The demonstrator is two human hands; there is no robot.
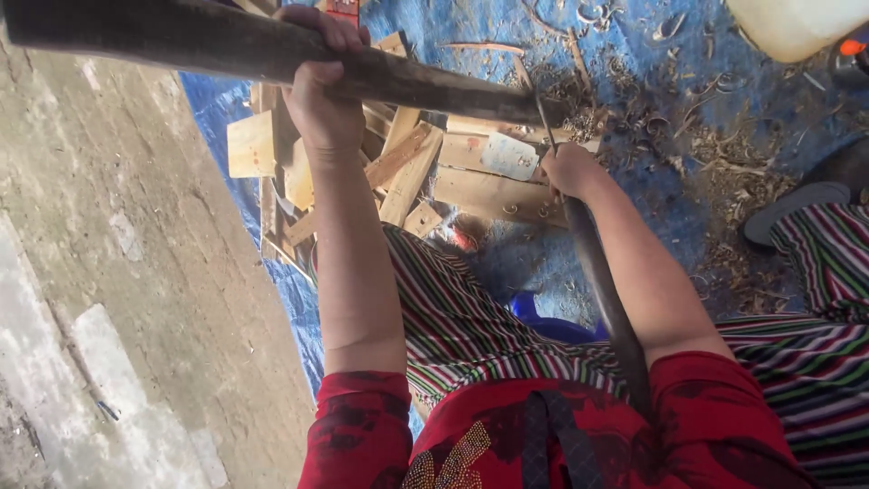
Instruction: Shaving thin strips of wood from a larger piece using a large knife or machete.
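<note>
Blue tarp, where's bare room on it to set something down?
The blue tarp is barest along the top between the wood offcuts and the white container, though some shavings lie scattered there. It's crowded around the offcuts under both hands. The concrete floor beside the left hand is open.

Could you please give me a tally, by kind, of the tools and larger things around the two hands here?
Dark wooden pole, gripped by the left hand: 1
Long curved blade, held by the right hand: 1
Pile of cut wood offcuts: 1
Blue tarp: 1
Pale plastic container: 1
Grey sandal: 1
Total: 6
</note>
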